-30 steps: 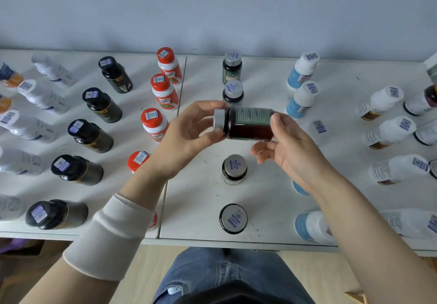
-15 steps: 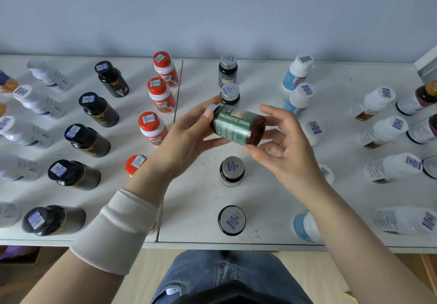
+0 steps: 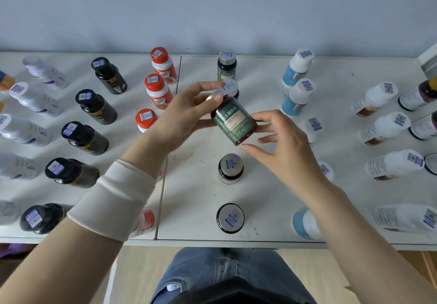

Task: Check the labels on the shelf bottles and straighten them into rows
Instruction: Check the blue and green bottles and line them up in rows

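Green-label bottle [image 3: 234,120] pinched by left hand [image 3: 182,119] at cap, right hand [image 3: 281,143] fingertips at base. I'd rotate slowly, label up, grip firm.

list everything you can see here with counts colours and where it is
held bottle: 1, dark with green label, tilted in both hands above the shelf
dark bottles: 4, silver caps, middle column
red-cap bottles: at least 4, column left of the seam, the near ones partly hidden by the arm
black bottles: 5, column further left
white bottles, left: several, far left, cut off by the frame
blue-label bottles: at least 5, white caps, column right of middle, some hidden by the arm
white bottles, right: at least 4, far right, with more at the edge
shelf: 1, white, two panels
left hand: at the cap end
right hand: at the base
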The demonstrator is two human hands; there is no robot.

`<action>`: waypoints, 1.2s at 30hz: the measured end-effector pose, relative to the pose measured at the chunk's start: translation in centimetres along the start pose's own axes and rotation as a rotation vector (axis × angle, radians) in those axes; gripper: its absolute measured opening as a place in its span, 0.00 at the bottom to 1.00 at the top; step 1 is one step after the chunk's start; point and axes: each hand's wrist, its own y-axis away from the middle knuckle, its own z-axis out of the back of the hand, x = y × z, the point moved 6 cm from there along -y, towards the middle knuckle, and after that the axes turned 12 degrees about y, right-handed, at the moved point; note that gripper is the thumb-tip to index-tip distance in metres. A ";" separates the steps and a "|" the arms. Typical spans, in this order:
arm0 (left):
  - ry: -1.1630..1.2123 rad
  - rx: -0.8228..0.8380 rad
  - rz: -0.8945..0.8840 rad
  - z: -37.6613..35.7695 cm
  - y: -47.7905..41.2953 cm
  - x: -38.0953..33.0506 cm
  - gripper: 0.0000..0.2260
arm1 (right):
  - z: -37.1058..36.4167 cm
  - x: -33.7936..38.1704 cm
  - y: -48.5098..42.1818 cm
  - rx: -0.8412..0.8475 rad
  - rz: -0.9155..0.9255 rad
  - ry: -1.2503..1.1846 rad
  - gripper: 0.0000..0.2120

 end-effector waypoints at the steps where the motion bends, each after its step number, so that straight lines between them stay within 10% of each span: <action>1: -0.095 0.006 -0.032 0.0 -0.1 -0.4 0.12 | 0.1 -0.4 -0.3 0.067 -0.007 0.085 0.22; 11: -1.046 0.209 -0.237 -2.0 -2.0 1.7 0.19 | -0.6 -1.4 -3.8 0.420 0.066 0.701 0.24; 24: -1.078 0.262 -0.364 -0.6 -2.8 3.3 0.22 | -0.8 -2.7 -5.2 0.375 0.035 0.698 0.21; 28: -1.013 0.010 -0.503 1.0 -4.9 0.1 0.20 | -0.4 -3.0 -5.7 0.360 0.046 0.690 0.21; 36: -1.061 -0.105 -0.256 1.2 -9.4 1.2 0.19 | -1.0 -3.6 -7.5 0.358 0.034 0.600 0.21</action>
